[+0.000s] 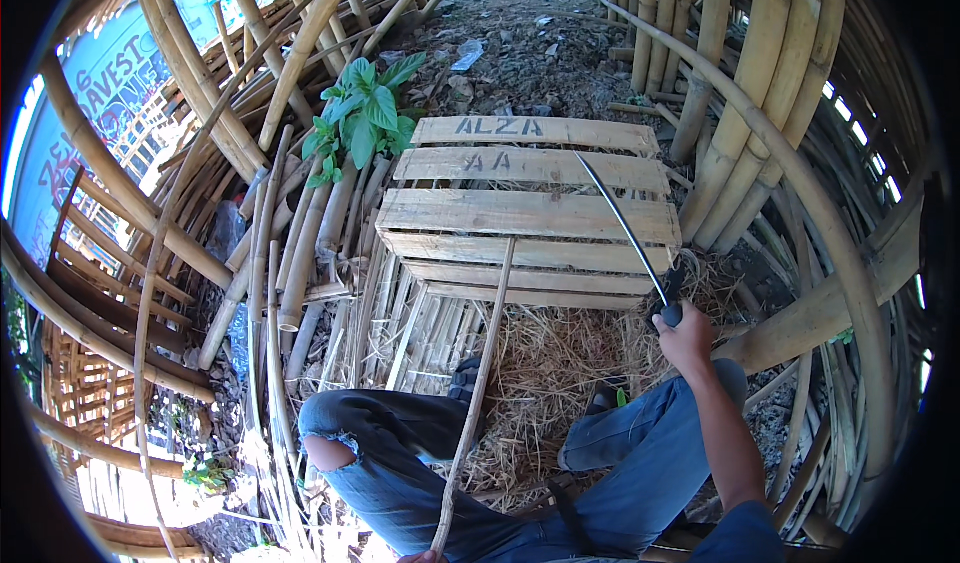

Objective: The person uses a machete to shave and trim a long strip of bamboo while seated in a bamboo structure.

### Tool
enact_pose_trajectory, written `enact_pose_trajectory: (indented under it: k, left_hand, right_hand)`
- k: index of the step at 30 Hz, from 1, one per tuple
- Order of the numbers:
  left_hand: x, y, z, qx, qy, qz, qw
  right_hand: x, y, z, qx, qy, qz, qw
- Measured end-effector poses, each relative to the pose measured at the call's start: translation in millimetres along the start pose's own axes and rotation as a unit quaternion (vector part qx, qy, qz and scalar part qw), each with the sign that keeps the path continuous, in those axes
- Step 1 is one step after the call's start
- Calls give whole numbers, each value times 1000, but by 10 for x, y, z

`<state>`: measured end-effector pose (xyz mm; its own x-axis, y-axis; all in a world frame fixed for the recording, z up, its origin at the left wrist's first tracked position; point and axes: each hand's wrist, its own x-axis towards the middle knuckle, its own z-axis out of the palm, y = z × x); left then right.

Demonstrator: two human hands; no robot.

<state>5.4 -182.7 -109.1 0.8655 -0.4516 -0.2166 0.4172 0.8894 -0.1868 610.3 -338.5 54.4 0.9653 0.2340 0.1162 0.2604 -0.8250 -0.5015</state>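
My right hand (685,335) grips the black handle of a long knife (628,225). Its thin, slightly curved blade points away and to the left, above or against the slats of a wooden crate (530,211); I cannot tell whether it touches. At the lower edge only a little of my left hand (424,557) shows, closed around the near end of a bamboo strip (477,393). From there the strip slants up between my knees, and its far end overlaps the crate's near side. The crate lies in front of me, pale slats showing, dark lettering on the farthest ones.
Dry straw and bamboo shavings (545,383) cover the ground before my feet. Cut bamboo poles (310,233) lie at left beside a leafy green plant (365,113). Thick upright bamboo (765,93) stands at right, and a bent pole (800,178) arches past my right arm.
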Motion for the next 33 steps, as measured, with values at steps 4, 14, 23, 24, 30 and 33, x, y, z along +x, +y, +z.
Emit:
enact_pose_trajectory:
  k: [4,14,23,24,30,33]
  left_hand:
    - [211,62,1014,-33,286,16,957]
    - [208,80,523,-50,220,27,974]
    - [837,811,1362,110,282,131,944]
    - [731,817,1113,-15,225,66,972]
    - [292,355,893,-113,179,-23,977]
    - [221,196,1334,-170,195,20,966]
  right_hand:
    - [-100,-72,-4,13,-13,-13,1000]
    - [-213,-163,58,3,-16,-101,995]
    - [-201,-96,105,-36,-23,-67,997]
    - [-215,-109,89,-27,-30,-53,998]
    - [-201,-52,56,-28,-30,-44,998]
    - [-174,-62,90,-37,-35,-48,998]
